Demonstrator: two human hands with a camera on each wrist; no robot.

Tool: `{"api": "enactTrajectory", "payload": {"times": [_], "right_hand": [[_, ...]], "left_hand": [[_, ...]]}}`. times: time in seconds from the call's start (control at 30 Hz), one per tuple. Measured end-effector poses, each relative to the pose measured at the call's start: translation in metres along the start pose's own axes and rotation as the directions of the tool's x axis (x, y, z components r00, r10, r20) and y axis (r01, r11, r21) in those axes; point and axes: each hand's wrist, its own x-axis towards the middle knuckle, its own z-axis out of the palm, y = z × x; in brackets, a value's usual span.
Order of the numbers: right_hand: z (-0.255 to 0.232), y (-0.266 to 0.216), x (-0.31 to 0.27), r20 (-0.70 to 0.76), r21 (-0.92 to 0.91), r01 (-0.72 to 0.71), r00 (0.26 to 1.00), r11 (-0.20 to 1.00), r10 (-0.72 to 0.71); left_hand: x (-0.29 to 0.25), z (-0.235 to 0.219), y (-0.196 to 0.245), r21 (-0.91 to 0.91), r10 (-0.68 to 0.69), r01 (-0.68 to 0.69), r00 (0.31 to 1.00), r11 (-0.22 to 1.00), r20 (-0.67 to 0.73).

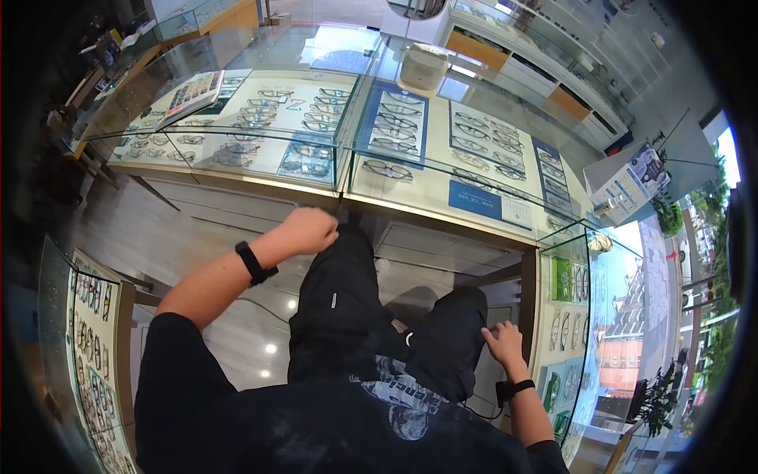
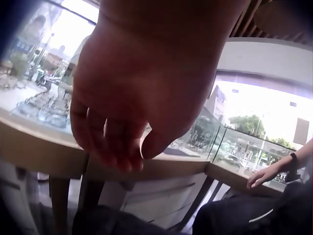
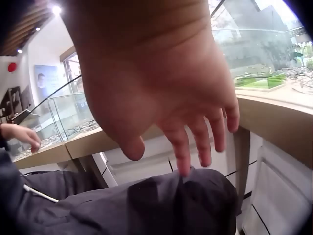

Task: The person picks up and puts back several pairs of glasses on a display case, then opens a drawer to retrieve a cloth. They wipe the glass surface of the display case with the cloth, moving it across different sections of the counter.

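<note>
My left hand [image 1: 310, 231] hovers above the left knee, just before the front edge of the glass display case [image 1: 341, 142]. Its fingers hang loosely curled with nothing in them, as the left wrist view also shows. My right hand [image 1: 504, 344] is beside the right thigh, its fingers relaxed and spread. In the right wrist view those fingertips [image 3: 183, 169] come right over the dark trouser leg [image 3: 161, 205], and the palm holds nothing. Rows of eyeglasses [image 1: 395, 124] lie under the glass in front of both hands.
A white box-shaped device [image 1: 424, 67] and a printed chart [image 1: 189, 96] rest on the glass top. A leaflet stand [image 1: 632, 186] is at the right corner. More eyeglass cases flank me, one on the left [image 1: 95, 340] and one on the right [image 1: 564, 324].
</note>
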Motion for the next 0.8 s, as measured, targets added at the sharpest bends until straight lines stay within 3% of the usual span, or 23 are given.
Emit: {"api": "enactTrajectory", "payload": {"times": [0.07,0.1,0.17,0.2,0.27,0.3,0.37,0.4,0.43,0.5,0.57,0.6,0.67,0.73,0.8], "right_hand": [[0.012,-0.014,0.015,0.244,-0.058,-0.077,0.966,0.995,0.089],[0.017,-0.021,0.020,0.224,-0.048,-0.074,0.971,0.996,0.083],[0.028,-0.030,0.021,0.258,0.020,-0.151,0.956,0.988,0.141],[0.036,-0.032,0.022,0.213,0.066,-0.133,0.970,0.989,0.117],[0.044,-0.030,0.025,0.182,0.145,-0.090,0.981,0.985,0.063],[0.048,-0.030,0.027,0.165,0.217,-0.046,0.986,0.975,0.009],[0.050,-0.025,0.027,0.179,0.210,-0.022,0.984,0.977,-0.016],[0.048,-0.022,0.026,0.260,0.237,0.021,0.962,0.971,-0.084],[0.045,-0.020,0.027,0.335,0.266,0.061,0.930,0.962,-0.152],[0.012,-0.038,0.006,0.591,0.359,0.044,0.763,0.932,-0.264],[-0.004,-0.058,-0.017,0.606,0.275,0.230,0.712,0.934,-0.354],[-0.007,-0.062,-0.025,0.544,0.267,0.213,0.771,0.940,-0.329],[-0.011,-0.062,-0.021,0.573,0.249,0.177,0.766,0.952,-0.292],[-0.016,-0.055,-0.011,0.591,0.224,0.146,0.766,0.964,-0.253],[-0.025,-0.042,0.001,0.532,0.244,0.146,0.806,0.959,-0.258]], "left_hand": [[-0.017,0.046,-0.005,0.074,-0.183,0.169,0.946,0.983,0.268],[-0.027,0.067,-0.004,0.107,-0.241,0.216,0.895,0.970,0.375],[-0.048,0.120,-0.001,-0.004,-0.262,0.272,0.932,0.962,0.251],[-0.049,0.125,-0.004,0.005,-0.259,0.266,0.936,0.964,0.237],[-0.050,0.132,-0.012,-0.211,-0.220,0.276,0.942,0.938,0.255],[-0.051,0.139,-0.016,-0.205,-0.220,0.273,0.944,0.940,0.247],[-0.057,0.152,-0.022,-0.337,-0.091,0.130,0.988,0.933,0.129],[-0.062,0.154,-0.023,-0.331,-0.090,0.124,0.989,0.935,0.118],[-0.067,0.149,-0.022,-0.381,-0.001,0.082,0.978,0.921,0.210],[-0.090,0.118,0.003,-0.492,0.137,0.070,0.918,0.868,0.372],[-0.118,0.105,0.028,-0.385,0.171,-0.028,0.923,0.923,0.344],[-0.122,0.094,0.031,-0.381,0.167,-0.027,0.926,0.924,0.340],[-0.123,0.061,0.027,-0.387,0.161,-0.037,0.942,0.921,0.293],[-0.119,-0.001,0.030,-0.438,0.093,0.025,0.965,0.898,0.247],[-0.113,-0.064,0.031,-0.330,0.029,-0.031,1.000,0.944,-0.012]]}}
